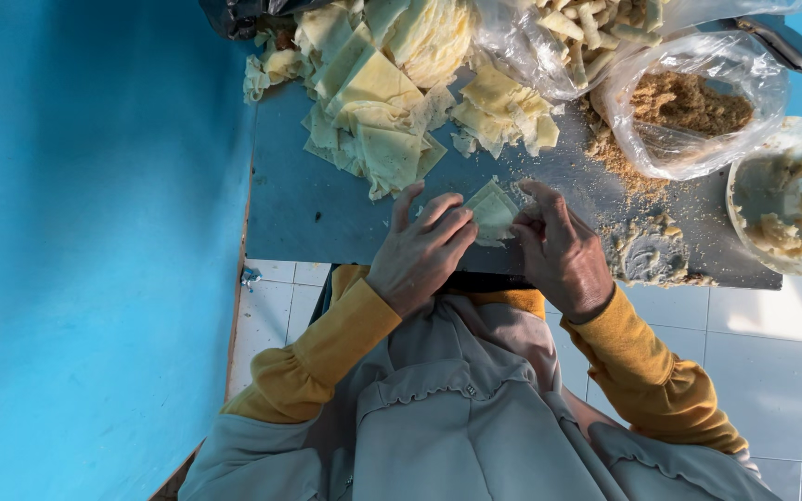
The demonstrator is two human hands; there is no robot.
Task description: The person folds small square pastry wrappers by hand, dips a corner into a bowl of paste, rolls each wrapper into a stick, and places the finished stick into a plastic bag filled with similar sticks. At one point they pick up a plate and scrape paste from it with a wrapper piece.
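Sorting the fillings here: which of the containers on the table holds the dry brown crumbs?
The clear plastic bag at top right; the white bowl beside it holds only smeared pale paste.

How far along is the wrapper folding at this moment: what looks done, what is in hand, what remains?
Done: a clear bag at the top holds pale rolled pieces that look finished. In hand: the left hand and right hand press one pale wrapper on the grey board. Left: a heap of unfolded wrappers, brown crumbly filling in a bag and paste in a white bowl.
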